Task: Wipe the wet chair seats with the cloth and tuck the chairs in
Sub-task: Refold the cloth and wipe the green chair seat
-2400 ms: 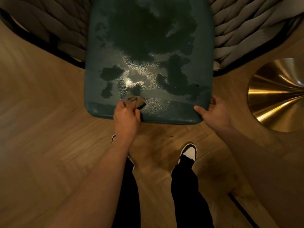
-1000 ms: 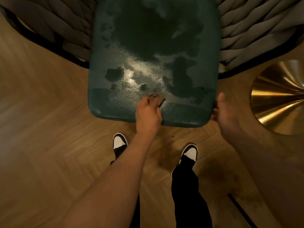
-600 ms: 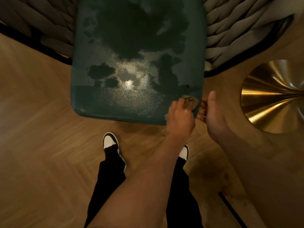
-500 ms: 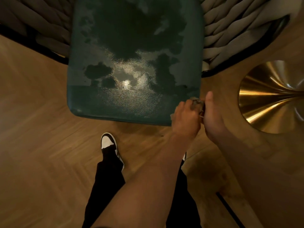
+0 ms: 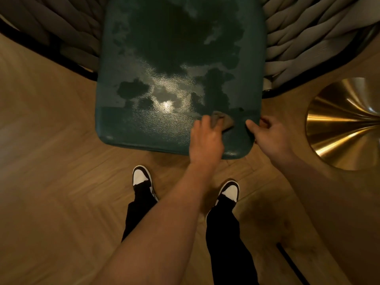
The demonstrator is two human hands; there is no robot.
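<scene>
A dark green chair seat [image 5: 156, 128] fills the top middle, glossy with water and marked by dark blotches. My left hand [image 5: 205, 140] holds a small grey-brown cloth [image 5: 223, 120] bunched under its fingers on the seat's front right part. My right hand [image 5: 267, 134] grips the seat's front right corner, thumb on top and fingers curled round the side edge.
The chair's woven grey backrest [image 5: 308, 36] curves round both sides of the seat. A shiny gold conical table base [image 5: 345, 124] stands on the wooden floor [image 5: 51, 182] at the right. My two black-and-white shoes [image 5: 141, 179] are just in front of the seat.
My left hand slid the cloth from the front middle of the seat to its right corner, then back a little left. My right hand stayed at the right corner.
</scene>
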